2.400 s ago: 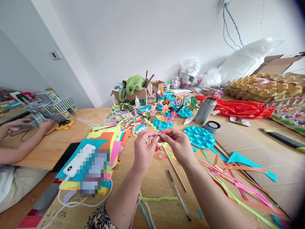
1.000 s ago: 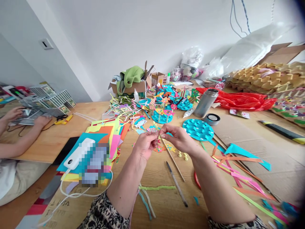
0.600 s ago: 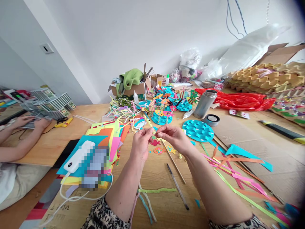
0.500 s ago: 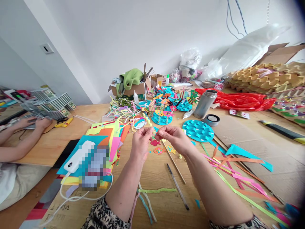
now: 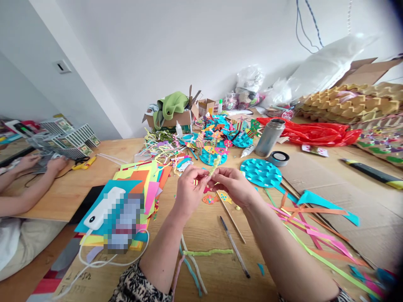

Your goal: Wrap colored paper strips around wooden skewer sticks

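My left hand (image 5: 192, 188) and my right hand (image 5: 231, 184) meet over the middle of the table, fingertips pinched together. Between them they grip a pale yellow pipe cleaner (image 5: 215, 165), twisted, its upper end sticking up. Under the hands lie paper fish, among them an orange one (image 5: 210, 199) and a yellow one with dots (image 5: 226, 197); others are partly hidden. A wooden stick (image 5: 231, 218) and a pen (image 5: 235, 247) rest just below. Near my left forearm are more pipe cleaners, including a yellow-green one (image 5: 209, 252).
Coloured paper (image 5: 151, 167), a white power bank (image 5: 105, 207) and a blurred phone lie left. A blue bumpy disc (image 5: 261, 173), steel flask (image 5: 270, 138), paper strips (image 5: 317, 230), cardboard (image 5: 340, 188) and cutter (image 5: 374, 173) are right. A co-worker's hands (image 5: 44, 161) show far left.
The yellow pipe cleaner now stands up visibly between my fingers. My hands have drawn together and turned, with the left fingers curling more.
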The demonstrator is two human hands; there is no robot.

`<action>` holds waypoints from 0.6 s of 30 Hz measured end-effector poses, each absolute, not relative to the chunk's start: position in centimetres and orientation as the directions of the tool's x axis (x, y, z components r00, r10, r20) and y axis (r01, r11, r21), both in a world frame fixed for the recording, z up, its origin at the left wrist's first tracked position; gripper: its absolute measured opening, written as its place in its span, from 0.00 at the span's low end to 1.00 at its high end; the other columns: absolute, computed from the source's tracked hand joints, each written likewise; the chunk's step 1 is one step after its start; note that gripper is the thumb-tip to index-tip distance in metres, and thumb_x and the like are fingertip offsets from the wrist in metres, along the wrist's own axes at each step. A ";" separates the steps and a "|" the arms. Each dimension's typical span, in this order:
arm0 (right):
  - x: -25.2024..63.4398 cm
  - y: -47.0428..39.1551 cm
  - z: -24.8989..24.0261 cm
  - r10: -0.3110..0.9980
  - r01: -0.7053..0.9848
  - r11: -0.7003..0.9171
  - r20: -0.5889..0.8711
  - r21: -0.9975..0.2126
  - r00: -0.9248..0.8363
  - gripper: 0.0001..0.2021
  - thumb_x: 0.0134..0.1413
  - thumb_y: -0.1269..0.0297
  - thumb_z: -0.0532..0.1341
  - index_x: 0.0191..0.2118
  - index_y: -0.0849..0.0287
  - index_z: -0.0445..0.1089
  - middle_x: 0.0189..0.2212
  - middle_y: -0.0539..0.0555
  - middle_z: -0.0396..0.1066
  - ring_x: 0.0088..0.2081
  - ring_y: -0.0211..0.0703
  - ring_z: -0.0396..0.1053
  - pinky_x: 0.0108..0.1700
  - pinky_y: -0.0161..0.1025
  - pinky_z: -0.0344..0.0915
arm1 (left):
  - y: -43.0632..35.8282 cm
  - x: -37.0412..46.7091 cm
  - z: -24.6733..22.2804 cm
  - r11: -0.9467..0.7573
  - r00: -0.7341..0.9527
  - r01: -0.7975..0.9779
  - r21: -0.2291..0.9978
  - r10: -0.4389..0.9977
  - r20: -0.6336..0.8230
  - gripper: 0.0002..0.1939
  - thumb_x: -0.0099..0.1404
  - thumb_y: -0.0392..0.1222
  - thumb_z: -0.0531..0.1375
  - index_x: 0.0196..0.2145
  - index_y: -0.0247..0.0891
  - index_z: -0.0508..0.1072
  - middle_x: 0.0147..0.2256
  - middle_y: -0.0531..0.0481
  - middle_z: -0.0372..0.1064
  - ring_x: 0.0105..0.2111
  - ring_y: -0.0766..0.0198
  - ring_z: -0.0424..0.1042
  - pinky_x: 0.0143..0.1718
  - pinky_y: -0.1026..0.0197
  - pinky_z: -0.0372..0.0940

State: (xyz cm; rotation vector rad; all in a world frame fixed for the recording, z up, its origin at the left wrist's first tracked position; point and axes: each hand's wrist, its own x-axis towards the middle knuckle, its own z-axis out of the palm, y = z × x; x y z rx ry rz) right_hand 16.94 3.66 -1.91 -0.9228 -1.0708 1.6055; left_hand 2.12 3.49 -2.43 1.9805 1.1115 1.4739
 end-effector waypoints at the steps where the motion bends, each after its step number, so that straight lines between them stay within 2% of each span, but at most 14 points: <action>1: 16.9 3.7 -1.9 0.968 -0.297 -0.151 -0.081 -0.943 -0.238 0.16 0.34 0.54 0.71 0.22 0.62 0.70 0.18 0.50 0.71 0.21 0.35 0.69 0.26 0.34 0.65 | 3.5 2.1 -2.4 -0.591 0.123 0.350 0.727 0.798 0.590 0.03 0.60 0.35 0.60 0.30 0.39 0.74 0.31 0.49 0.68 0.34 0.63 0.69 0.37 0.62 0.64; 6: 16.7 3.7 -2.2 0.979 -0.278 -0.132 -0.082 -0.951 -0.187 0.14 0.35 0.57 0.70 0.21 0.61 0.68 0.16 0.50 0.70 0.18 0.35 0.67 0.24 0.33 0.62 | 3.4 2.2 -2.4 -0.600 0.144 0.403 0.691 0.787 0.599 0.06 0.60 0.32 0.58 0.28 0.39 0.74 0.29 0.49 0.69 0.32 0.63 0.70 0.36 0.61 0.64; 12: 16.0 3.8 -2.8 0.995 -0.235 -0.074 -0.056 -0.969 -0.081 0.12 0.37 0.63 0.68 0.17 0.61 0.65 0.13 0.48 0.67 0.17 0.32 0.63 0.22 0.31 0.59 | 3.6 2.3 -3.4 -0.637 0.181 0.498 0.588 0.740 0.648 0.10 0.61 0.29 0.55 0.30 0.38 0.75 0.30 0.47 0.69 0.34 0.61 0.69 0.37 0.60 0.64; 15: 15.8 3.8 -2.8 0.992 -0.283 -0.099 -0.074 -0.954 -0.099 0.12 0.36 0.60 0.69 0.19 0.61 0.67 0.15 0.49 0.69 0.18 0.33 0.64 0.23 0.33 0.62 | 3.9 2.3 -3.6 -0.572 0.109 0.381 0.727 0.808 0.579 0.08 0.61 0.32 0.57 0.31 0.38 0.76 0.32 0.46 0.70 0.35 0.61 0.70 0.37 0.59 0.66; 18: 15.7 3.9 -2.7 0.990 -0.368 -0.107 -0.064 -0.924 -0.127 0.14 0.33 0.57 0.71 0.22 0.62 0.70 0.19 0.50 0.71 0.20 0.35 0.66 0.25 0.34 0.66 | 4.0 2.3 -3.4 -0.338 0.050 0.107 0.935 0.941 0.334 0.08 0.58 0.37 0.61 0.36 0.37 0.77 0.33 0.45 0.74 0.32 0.62 0.72 0.33 0.61 0.68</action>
